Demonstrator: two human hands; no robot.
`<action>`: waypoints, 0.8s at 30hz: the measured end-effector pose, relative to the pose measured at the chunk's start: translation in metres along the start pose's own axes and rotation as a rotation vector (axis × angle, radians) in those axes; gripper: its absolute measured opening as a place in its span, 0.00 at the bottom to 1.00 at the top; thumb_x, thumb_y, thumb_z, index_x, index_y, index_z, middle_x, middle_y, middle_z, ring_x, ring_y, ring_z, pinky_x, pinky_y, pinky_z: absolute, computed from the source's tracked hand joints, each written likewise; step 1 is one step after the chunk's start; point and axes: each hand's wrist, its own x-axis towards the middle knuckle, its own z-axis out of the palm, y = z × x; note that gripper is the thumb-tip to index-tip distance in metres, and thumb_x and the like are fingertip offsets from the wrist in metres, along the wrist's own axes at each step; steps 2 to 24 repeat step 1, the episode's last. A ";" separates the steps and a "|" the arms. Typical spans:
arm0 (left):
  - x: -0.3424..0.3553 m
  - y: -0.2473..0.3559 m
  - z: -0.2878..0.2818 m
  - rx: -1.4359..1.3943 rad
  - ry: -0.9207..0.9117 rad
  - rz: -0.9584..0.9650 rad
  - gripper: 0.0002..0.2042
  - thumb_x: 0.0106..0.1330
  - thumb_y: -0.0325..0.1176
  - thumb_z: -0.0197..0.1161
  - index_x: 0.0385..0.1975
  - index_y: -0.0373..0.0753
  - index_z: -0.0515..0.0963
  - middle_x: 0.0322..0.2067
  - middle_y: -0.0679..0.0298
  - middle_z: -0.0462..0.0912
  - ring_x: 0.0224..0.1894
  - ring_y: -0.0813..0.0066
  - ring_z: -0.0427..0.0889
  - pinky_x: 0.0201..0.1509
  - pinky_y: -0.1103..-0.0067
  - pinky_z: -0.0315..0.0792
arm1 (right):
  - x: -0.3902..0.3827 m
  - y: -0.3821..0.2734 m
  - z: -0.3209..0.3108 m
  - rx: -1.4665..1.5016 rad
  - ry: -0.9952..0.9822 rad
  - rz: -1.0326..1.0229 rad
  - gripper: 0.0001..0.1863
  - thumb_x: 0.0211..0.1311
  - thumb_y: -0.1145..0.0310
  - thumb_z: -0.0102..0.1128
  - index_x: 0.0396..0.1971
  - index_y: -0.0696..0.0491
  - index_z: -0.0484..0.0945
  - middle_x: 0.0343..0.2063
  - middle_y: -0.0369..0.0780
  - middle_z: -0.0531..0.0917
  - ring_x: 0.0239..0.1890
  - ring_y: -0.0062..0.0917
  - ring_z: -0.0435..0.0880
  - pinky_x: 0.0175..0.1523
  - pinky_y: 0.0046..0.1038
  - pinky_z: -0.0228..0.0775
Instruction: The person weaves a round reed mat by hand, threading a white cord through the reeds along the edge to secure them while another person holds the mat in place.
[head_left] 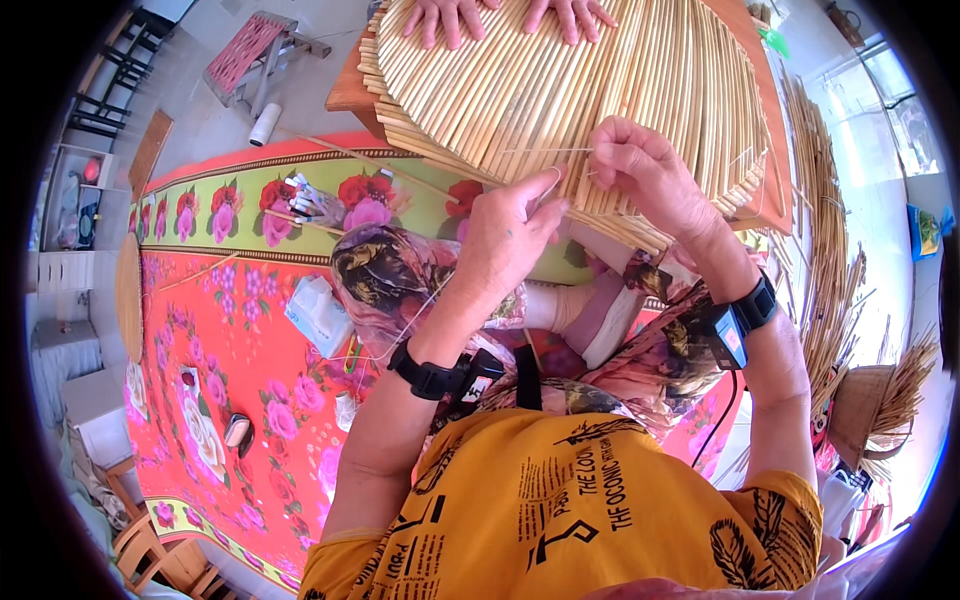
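Observation:
A round mat of pale dry stalks (690,90), laid side by side, rests on a wooden table (352,95). At its near edge my right hand (645,175) is closed, its fingertips pinching white thread. From them a thin straight pale line runs left over the stalks; whether it is a needle or taut thread I cannot tell. Just left of it, below the mat's edge, my left hand (510,230) has its thumb and forefinger closed on the thread (432,298), which trails down past my left wrist. Another person's two hands (505,15) press flat on the mat's far side.
A red flowered cloth (250,330) covers the floor, with a tissue pack (320,315), a small dark case (238,432) and several white pens (312,200). A thread spool (265,125) lies near a pink stool (252,50). Loose stalks (825,230) and a basket (862,410) stand right.

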 end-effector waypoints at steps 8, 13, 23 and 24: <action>0.000 0.000 -0.001 0.047 -0.002 -0.005 0.23 0.66 0.32 0.61 0.62 0.41 0.69 0.19 0.66 0.79 0.14 0.87 0.68 0.16 0.86 0.64 | 0.001 0.003 -0.003 0.001 -0.023 -0.003 0.07 0.67 0.66 0.51 0.35 0.54 0.73 0.24 0.30 0.71 0.30 0.13 0.68 0.39 0.15 0.61; 0.000 0.000 -0.001 0.047 -0.002 -0.005 0.23 0.66 0.32 0.61 0.62 0.41 0.69 0.19 0.66 0.79 0.14 0.87 0.68 0.16 0.86 0.64 | 0.001 0.003 -0.003 0.001 -0.023 -0.003 0.07 0.67 0.66 0.51 0.35 0.54 0.73 0.24 0.30 0.71 0.30 0.13 0.68 0.39 0.15 0.61; 0.000 0.000 -0.001 0.047 -0.002 -0.005 0.23 0.66 0.32 0.61 0.62 0.41 0.69 0.19 0.66 0.79 0.14 0.87 0.68 0.16 0.86 0.64 | 0.001 0.003 -0.003 0.001 -0.023 -0.003 0.07 0.67 0.66 0.51 0.35 0.54 0.73 0.24 0.30 0.71 0.30 0.13 0.68 0.39 0.15 0.61; 0.000 0.000 -0.001 0.047 -0.002 -0.005 0.23 0.66 0.32 0.61 0.62 0.41 0.69 0.19 0.66 0.79 0.14 0.87 0.68 0.16 0.86 0.64 | 0.001 0.003 -0.003 0.001 -0.023 -0.003 0.07 0.67 0.66 0.51 0.35 0.54 0.73 0.24 0.30 0.71 0.30 0.13 0.68 0.39 0.15 0.61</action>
